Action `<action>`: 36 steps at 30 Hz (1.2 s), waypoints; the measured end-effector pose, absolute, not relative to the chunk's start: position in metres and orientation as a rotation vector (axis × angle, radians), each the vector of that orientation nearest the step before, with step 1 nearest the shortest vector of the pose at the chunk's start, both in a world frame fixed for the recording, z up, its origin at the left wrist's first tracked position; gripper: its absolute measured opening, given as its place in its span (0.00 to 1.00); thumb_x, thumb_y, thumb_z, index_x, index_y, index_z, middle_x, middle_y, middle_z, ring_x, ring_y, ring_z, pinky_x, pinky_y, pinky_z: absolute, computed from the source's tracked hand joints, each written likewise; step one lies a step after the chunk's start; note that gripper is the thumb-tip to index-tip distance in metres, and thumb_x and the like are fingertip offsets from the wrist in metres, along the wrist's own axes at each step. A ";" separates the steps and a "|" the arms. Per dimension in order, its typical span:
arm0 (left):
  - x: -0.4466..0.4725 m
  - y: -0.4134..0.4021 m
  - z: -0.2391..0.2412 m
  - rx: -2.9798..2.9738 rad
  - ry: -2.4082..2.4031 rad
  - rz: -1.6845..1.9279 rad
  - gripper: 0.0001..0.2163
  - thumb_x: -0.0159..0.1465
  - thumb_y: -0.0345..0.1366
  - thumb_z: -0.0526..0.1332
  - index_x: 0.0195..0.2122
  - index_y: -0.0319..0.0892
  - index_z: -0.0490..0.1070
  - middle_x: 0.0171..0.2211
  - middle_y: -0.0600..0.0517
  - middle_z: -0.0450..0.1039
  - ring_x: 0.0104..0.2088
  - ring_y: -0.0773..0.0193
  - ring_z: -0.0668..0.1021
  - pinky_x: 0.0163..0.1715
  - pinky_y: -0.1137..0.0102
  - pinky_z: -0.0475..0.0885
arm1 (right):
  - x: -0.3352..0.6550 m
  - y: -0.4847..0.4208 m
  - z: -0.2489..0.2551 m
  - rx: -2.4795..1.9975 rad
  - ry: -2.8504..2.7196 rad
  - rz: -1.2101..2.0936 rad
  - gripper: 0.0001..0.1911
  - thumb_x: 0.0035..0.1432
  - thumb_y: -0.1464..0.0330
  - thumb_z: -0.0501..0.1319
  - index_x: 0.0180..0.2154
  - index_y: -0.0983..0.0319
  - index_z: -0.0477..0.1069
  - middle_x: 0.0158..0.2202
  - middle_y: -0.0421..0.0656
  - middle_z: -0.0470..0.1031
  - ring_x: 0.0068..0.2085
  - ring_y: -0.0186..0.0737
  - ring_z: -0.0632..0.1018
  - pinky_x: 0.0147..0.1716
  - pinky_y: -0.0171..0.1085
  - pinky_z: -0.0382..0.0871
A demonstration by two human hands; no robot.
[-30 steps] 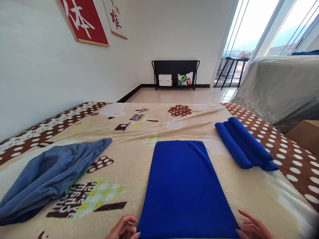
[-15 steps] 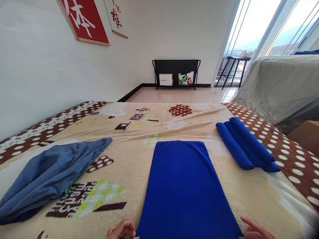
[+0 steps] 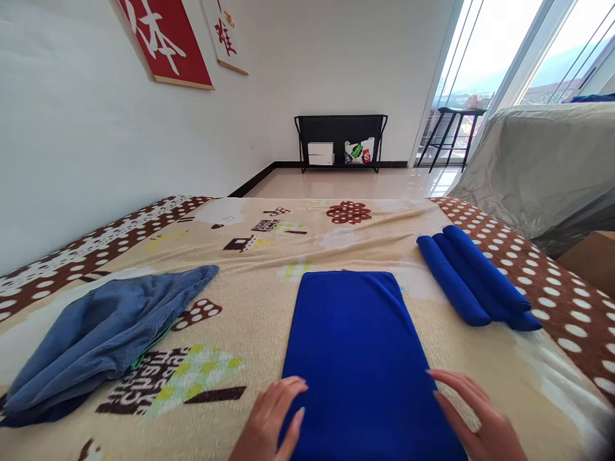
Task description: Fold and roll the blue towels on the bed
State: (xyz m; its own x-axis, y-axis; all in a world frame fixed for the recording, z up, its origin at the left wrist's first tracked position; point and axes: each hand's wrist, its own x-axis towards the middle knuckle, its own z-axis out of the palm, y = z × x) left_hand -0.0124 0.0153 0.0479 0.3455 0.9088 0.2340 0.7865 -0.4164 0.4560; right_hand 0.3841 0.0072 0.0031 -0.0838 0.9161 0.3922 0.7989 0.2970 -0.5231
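A bright blue towel (image 3: 358, 346) lies folded flat as a long rectangle on the patterned blanket (image 3: 259, 301) in front of me. My left hand (image 3: 271, 419) rests on the towel's near left edge, fingers stretched out flat. My right hand (image 3: 475, 419) lies on its near right edge, fingers also extended. Neither hand grips anything. Rolled blue towels (image 3: 475, 278) lie side by side to the right of the flat one.
A grey-blue towel (image 3: 103, 336) lies crumpled at the left of the blanket. Beyond the bed are a black rack (image 3: 341, 142) against the far wall, a stool (image 3: 449, 137) by the window, and covered furniture (image 3: 538, 169) at right.
Both hands have moved forward from the near end of the flat blue towel onto its side edges; the left hand's fingers have uncurled. The towel itself has not shifted.
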 end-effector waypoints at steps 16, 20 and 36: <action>0.013 0.257 0.005 2.435 1.795 0.384 0.23 0.72 0.48 0.48 0.68 0.54 0.56 0.70 0.52 0.54 0.70 0.56 0.57 0.67 0.51 0.53 | 0.360 0.247 -0.020 -1.576 -2.252 0.226 0.31 0.69 0.49 0.44 0.68 0.55 0.56 0.69 0.42 0.56 0.70 0.43 0.56 0.69 0.52 0.49; 0.006 0.262 0.002 2.383 1.859 0.458 0.21 0.73 0.46 0.49 0.65 0.52 0.60 0.68 0.50 0.59 0.69 0.56 0.60 0.67 0.50 0.52 | 0.364 0.248 -0.030 -1.616 -2.194 0.214 0.31 0.69 0.49 0.45 0.67 0.54 0.58 0.68 0.42 0.58 0.69 0.43 0.58 0.68 0.51 0.50; -0.008 0.302 0.000 2.231 2.090 0.549 0.15 0.68 0.42 0.61 0.53 0.41 0.70 0.53 0.46 0.72 0.49 0.56 0.77 0.50 0.54 0.74 | 0.370 0.251 -0.034 -1.660 -2.063 0.163 0.27 0.69 0.53 0.47 0.62 0.57 0.65 0.65 0.46 0.65 0.66 0.44 0.64 0.65 0.50 0.56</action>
